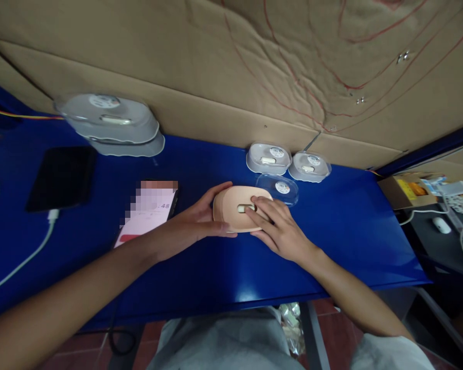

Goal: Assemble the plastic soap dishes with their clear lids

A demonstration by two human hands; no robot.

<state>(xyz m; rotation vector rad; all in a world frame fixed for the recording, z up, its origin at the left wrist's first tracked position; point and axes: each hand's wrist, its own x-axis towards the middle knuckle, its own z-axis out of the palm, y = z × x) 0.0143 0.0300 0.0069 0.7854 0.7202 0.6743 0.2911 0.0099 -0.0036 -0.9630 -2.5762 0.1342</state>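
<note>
Above the blue table, a peach-coloured oval container (231, 198) with a small cream piece (241, 208) in the slot on its face is held between both hands. My left hand (210, 213) wraps round its left end, thumb along the near edge. My right hand (280, 223) grips the right end from the near side, its fingertips on the face beside the cream piece. Just behind lies a clear lid (281, 189) with a round label. Two grey containers (269, 159) (310, 166) with clear lids stand beyond it, against the cardboard.
Stacked grey containers (116, 121) stand at the back left of the blue table (200, 267). A lit phone (150, 210) and a dark device (61, 177) with a white cable lie on the left. A cardboard box (405, 192) and a white mouse (442, 225) are at the right.
</note>
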